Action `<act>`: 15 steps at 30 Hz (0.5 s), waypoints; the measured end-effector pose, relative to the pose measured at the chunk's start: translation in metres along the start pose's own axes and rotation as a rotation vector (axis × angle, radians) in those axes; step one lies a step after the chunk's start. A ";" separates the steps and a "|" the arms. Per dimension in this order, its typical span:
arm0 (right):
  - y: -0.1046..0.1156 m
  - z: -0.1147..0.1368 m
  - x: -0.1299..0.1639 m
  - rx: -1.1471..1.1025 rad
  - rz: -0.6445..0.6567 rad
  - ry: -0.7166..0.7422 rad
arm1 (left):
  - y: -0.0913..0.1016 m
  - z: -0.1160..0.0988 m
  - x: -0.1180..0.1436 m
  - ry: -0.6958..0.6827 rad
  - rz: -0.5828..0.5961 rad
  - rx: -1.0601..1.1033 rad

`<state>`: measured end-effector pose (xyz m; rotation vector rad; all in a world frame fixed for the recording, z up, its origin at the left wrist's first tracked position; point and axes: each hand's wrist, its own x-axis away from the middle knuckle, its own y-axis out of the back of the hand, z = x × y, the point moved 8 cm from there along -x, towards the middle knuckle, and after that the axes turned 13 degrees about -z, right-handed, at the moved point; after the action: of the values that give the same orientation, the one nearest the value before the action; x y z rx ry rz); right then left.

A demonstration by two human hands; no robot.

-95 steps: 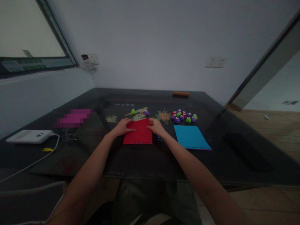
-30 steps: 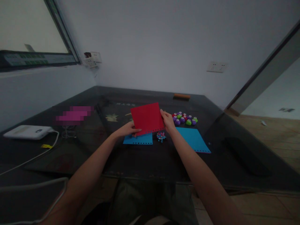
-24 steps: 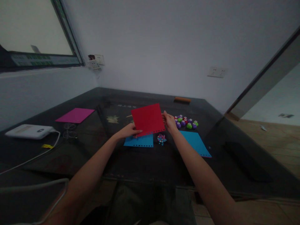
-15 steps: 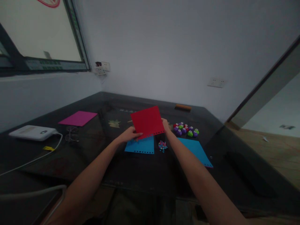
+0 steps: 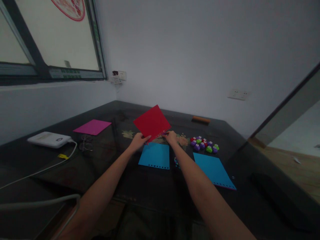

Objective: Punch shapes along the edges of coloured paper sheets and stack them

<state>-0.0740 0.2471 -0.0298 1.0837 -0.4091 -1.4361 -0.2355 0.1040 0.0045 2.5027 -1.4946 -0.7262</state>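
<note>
Head view: my left hand (image 5: pixel 138 140) and right hand (image 5: pixel 170 136) pinch red sheet (image 5: pixel 152 122) by lower edge, fingers closed, tilted above blue sheet (image 5: pixel 155 155).

The red sheet (image 5: pixel 151 122) looks like matt card or thin foam, smooth, with a punched edge. Just below it, the blue sheet (image 5: pixel 155 155) has the same dull finish. Right of the red sheet, small punches (image 5: pixel 203 144) look like glossy plastic. The table (image 5: pixel 140 190) is dark, glassy, reflective.
</note>
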 end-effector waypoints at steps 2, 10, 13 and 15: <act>-0.001 0.000 -0.001 0.036 -0.030 -0.029 | 0.002 0.001 -0.001 0.012 -0.027 0.033; -0.002 0.005 -0.003 0.051 -0.106 -0.047 | 0.005 0.000 -0.001 0.069 -0.072 0.065; 0.000 0.003 -0.001 -0.003 -0.081 -0.014 | 0.005 -0.002 0.001 0.087 -0.073 0.082; 0.004 0.002 0.001 -0.053 -0.055 0.024 | 0.004 -0.004 0.002 0.093 -0.071 0.089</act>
<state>-0.0726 0.2446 -0.0260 1.0754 -0.3242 -1.4735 -0.2360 0.0997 0.0089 2.6271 -1.4444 -0.5563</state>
